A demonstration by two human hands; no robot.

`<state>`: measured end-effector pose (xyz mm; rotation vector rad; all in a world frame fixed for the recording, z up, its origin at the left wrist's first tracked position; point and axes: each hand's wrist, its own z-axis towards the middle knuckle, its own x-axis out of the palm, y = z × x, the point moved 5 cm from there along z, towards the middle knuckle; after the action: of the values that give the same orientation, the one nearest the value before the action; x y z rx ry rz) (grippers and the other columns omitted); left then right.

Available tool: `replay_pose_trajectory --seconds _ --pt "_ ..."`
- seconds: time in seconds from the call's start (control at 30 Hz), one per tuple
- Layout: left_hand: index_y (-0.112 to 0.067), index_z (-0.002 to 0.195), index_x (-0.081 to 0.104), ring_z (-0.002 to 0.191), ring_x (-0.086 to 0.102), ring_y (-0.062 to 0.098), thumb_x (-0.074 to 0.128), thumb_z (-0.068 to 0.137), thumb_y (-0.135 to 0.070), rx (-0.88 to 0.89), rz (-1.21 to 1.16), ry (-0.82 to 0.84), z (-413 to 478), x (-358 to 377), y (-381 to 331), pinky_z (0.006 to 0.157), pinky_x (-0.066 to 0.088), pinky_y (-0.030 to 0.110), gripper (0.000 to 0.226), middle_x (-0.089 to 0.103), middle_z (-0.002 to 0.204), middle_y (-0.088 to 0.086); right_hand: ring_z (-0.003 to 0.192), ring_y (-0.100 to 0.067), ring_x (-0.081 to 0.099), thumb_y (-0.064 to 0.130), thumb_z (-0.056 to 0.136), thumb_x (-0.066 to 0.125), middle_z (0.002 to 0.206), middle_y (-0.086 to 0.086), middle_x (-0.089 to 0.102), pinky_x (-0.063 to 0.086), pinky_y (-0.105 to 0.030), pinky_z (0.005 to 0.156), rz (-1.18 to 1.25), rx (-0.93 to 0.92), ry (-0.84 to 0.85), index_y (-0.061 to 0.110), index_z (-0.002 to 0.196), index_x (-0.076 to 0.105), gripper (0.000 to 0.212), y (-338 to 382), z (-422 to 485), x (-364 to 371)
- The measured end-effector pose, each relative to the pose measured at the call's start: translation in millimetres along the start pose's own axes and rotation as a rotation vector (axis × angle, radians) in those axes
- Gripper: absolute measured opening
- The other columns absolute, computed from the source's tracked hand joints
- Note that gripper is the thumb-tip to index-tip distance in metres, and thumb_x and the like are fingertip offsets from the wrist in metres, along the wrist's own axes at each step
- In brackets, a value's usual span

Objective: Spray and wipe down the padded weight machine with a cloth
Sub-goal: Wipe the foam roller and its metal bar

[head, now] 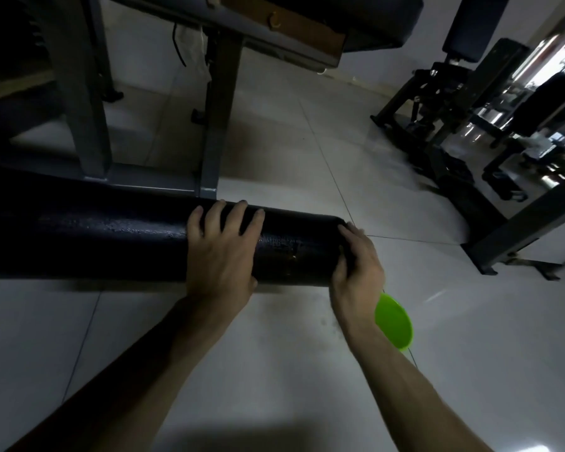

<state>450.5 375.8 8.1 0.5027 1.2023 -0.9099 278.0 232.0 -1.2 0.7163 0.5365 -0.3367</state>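
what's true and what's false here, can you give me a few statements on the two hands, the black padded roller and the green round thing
1. The left hand rests on top of the black padded cylindrical roller, fingers spread. True.
2. The right hand holds a white cloth. False: no cloth shows; its fingers curl round the roller's end.
3. A bright green round plastic dish shows beside the right wrist. True.
4. The floor is dark carpet. False: it is pale glossy floor tiles.

Your bare forearms reach forward, left hand (221,252) flat with fingers spread, right hand (356,272) curled round the padded roller (111,236).
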Motion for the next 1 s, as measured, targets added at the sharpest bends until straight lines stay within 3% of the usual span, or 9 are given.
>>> replay_pose_trajectory --seconds 0.17,0.3,0.43,0.57,0.7,0.77,0.83,0.9,1.0 --pt "-0.018 0.150 0.042 0.142 0.037 0.030 0.089 0.052 -0.053 -0.011 -0.032 -0.054 1.3 1.2 3.0 0.119 0.024 0.052 0.114 0.045 0.154 0.004 0.140 -0.032 0.051 -0.001 0.080 0.055 0.143 -0.007 0.062 0.035 -0.050 0.121 0.027 -0.238 0.206 0.011 0.131 0.069 0.054 92.0 -8.2 62.4" --pt "-0.017 0.147 0.044 0.140 0.040 0.027 0.092 0.044 -0.053 0.009 -0.054 -0.035 -0.3 -1.4 9.0 0.119 0.024 0.048 0.119 0.046 0.153 0.002 0.145 -0.025 0.047 -0.009 0.075 0.057 0.151 -0.005 0.055 0.038 -0.047 0.120 -0.043 -0.400 0.302 0.013 0.136 0.067 0.066 55.4 -4.4 35.1" --pt "-0.019 0.148 0.042 0.143 0.036 0.027 0.092 0.046 -0.053 0.021 -0.062 -0.019 -0.6 -4.5 7.5 0.120 0.021 0.048 0.118 0.043 0.156 0.000 0.144 -0.021 0.048 -0.021 0.073 0.057 0.148 0.001 0.058 0.043 -0.044 0.116 -0.088 -0.128 0.132 0.016 0.135 0.068 0.073 -10.3 0.9 -15.5" --pt "-0.018 0.152 0.036 0.147 0.031 0.025 0.089 0.052 -0.057 0.035 -0.057 -0.015 0.7 -6.8 5.0 0.121 0.021 0.047 0.119 0.037 0.161 0.000 0.144 -0.025 0.047 -0.008 0.076 0.051 0.147 -0.002 0.059 0.029 -0.024 0.123 -0.025 -0.024 0.069 0.015 0.132 0.068 0.064 32.6 -14.7 18.2" --pt "-0.010 0.156 0.033 0.149 0.034 0.025 0.083 0.070 -0.047 0.084 -0.136 -0.069 0.7 -11.6 14.1 0.122 0.025 0.044 0.106 0.034 0.164 0.007 0.147 -0.024 0.043 0.004 0.084 0.050 0.149 -0.005 0.058 0.026 -0.033 0.126 0.074 -0.210 0.217 0.014 0.134 0.068 0.054 107.9 -30.9 66.5" --pt "-0.007 0.160 0.020 0.153 0.025 0.024 0.087 0.068 -0.042 0.124 -0.177 -0.016 -3.4 -14.5 26.3 0.125 0.021 0.041 0.119 0.024 0.168 0.008 0.148 -0.024 0.042 0.002 0.085 0.052 0.152 -0.006 0.054 0.027 -0.038 0.126 0.038 -0.348 0.302 0.013 0.137 0.066 0.054 106.5 -27.0 64.2" --pt "-0.007 0.160 0.024 0.153 0.025 0.028 0.093 0.058 -0.042 0.149 -0.128 -0.020 -10.7 -21.6 45.9 0.125 0.021 0.046 0.128 0.027 0.166 0.010 0.148 -0.024 0.043 -0.007 0.082 0.055 0.154 -0.006 0.052 0.033 -0.044 0.124 -0.041 -0.438 0.339 0.013 0.139 0.065 0.061 78.5 -22.6 45.4" --pt "-0.008 0.153 0.038 0.150 0.030 0.033 0.095 0.054 -0.047 0.114 -0.060 -0.038 -19.9 -25.1 75.6 0.124 0.020 0.054 0.121 0.039 0.160 0.012 0.147 -0.023 0.045 -0.011 0.076 0.053 0.154 -0.002 0.052 0.035 -0.043 0.122 -0.062 -0.335 0.293 0.016 0.138 0.065 0.069 41.9 -12.9 18.7" --pt "-0.008 0.144 0.051 0.147 0.034 0.037 0.096 0.051 -0.047 0.040 -0.085 -0.076 -32.8 -28.5 117.3 0.122 0.019 0.059 0.110 0.047 0.153 0.015 0.143 -0.023 0.049 -0.010 0.077 0.053 0.149 0.003 0.057 0.033 -0.024 0.120 -0.059 -0.071 0.130 0.017 0.133 0.068 0.065 17.4 -8.8 -4.1"
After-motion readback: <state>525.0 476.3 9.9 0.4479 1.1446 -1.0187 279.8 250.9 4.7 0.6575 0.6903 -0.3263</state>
